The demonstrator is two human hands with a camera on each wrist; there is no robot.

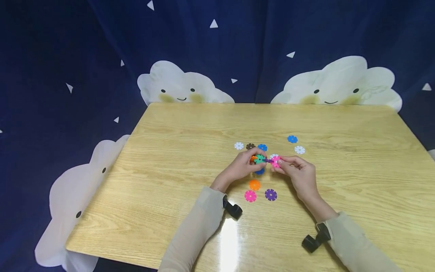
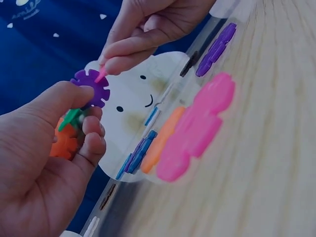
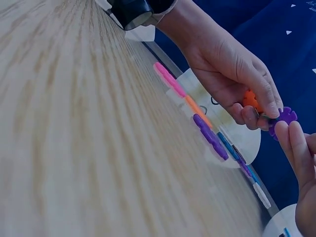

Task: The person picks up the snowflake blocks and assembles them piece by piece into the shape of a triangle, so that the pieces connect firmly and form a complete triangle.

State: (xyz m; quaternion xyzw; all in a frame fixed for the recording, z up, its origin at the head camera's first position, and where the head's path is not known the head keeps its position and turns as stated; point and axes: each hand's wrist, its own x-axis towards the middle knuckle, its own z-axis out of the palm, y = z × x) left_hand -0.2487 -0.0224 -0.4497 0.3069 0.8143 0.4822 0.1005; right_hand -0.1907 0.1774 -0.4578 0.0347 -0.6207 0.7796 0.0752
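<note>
Above the table, my left hand (image 1: 242,164) holds a short chain of notched plastic discs between thumb and fingers. The chain has an orange disc (image 2: 65,144), a green disc (image 1: 259,159) and a purple disc (image 2: 88,77), set at angles to one another. My left thumb presses on the purple disc's face. From the other side, my right hand (image 1: 301,176) pinches a pink disc (image 1: 275,162) between thumb and fingers. The pink disc stands edge-on at the purple disc's rim in the left wrist view. Fingers partly hide the orange and pink discs.
Nearest me on the wooden table (image 1: 176,151) lie a loose pink disc (image 1: 250,196), an orange disc (image 1: 255,185) and a purple disc (image 1: 270,195). Beyond the hands are a brown disc (image 1: 250,146) and several blue and white ones. A dark curtain (image 1: 255,45) hangs behind.
</note>
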